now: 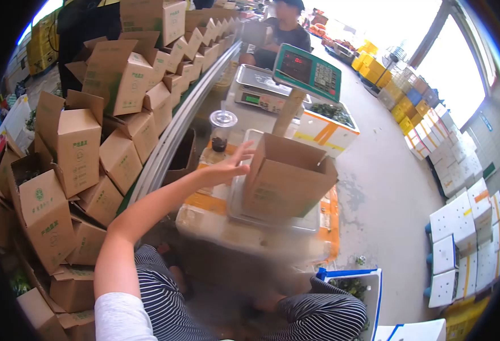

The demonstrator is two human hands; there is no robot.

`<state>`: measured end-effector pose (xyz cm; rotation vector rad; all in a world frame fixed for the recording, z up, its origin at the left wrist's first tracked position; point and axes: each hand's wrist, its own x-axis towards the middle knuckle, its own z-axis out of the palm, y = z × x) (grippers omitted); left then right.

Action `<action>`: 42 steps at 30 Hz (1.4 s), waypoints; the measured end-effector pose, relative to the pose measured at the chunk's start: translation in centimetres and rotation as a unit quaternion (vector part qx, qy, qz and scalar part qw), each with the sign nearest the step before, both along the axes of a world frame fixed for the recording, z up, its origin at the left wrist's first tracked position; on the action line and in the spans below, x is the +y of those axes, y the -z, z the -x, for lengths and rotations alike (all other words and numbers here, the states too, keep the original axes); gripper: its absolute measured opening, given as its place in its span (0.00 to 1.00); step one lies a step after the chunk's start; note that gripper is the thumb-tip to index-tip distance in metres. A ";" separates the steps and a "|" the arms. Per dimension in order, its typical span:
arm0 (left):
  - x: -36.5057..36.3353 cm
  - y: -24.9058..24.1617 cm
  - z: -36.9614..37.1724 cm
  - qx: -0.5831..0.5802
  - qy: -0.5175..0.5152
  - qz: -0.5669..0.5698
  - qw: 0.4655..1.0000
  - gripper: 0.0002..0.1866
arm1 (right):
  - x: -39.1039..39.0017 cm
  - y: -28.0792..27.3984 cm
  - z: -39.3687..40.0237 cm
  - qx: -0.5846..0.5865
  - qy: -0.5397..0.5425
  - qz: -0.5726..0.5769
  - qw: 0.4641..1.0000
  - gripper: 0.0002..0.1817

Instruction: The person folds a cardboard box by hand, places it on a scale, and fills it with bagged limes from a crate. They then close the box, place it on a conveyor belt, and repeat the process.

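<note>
My left hand (231, 166) reaches forward with its fingers spread, right at the left side of an open cardboard box (278, 184). The hand holds nothing. That box stands on the pale plate of a weighing scale (306, 223), which rests on a taped foam box (204, 220). On a post behind the box is the scale's green display (309, 71) with red digits. Just beyond my fingers stands a clear plastic cup (219, 136) with a domed lid and something dark at its bottom. My right hand is not in view.
Printed cardboard boxes (79, 150) pile up on the left, beside a metal rail (162, 139). Ahead are a second scale (261, 91), a foam box of greens (330, 122) and a seated person (284, 31). White foam boxes (454, 261) line the right. A blue-edged bin (372, 290) stands by my knee.
</note>
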<state>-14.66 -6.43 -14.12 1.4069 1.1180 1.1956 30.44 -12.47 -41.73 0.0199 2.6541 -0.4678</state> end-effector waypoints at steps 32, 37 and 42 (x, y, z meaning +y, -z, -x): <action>-1.2 -1.2 -3.4 0.133 -0.057 -0.004 0.989 0.56 | 17.1 -46.7 21.2 0.258 0.147 -0.170 0.940 0.14; -1.5 0.6 -2.5 0.182 -0.035 -0.059 0.981 0.64 | 16.4 -44.5 23.3 0.109 0.153 -0.042 0.981 0.22; -1.3 0.3 -3.1 0.132 -0.007 -0.033 0.991 0.72 | 16.1 -49.5 19.8 0.174 0.256 0.004 0.951 0.29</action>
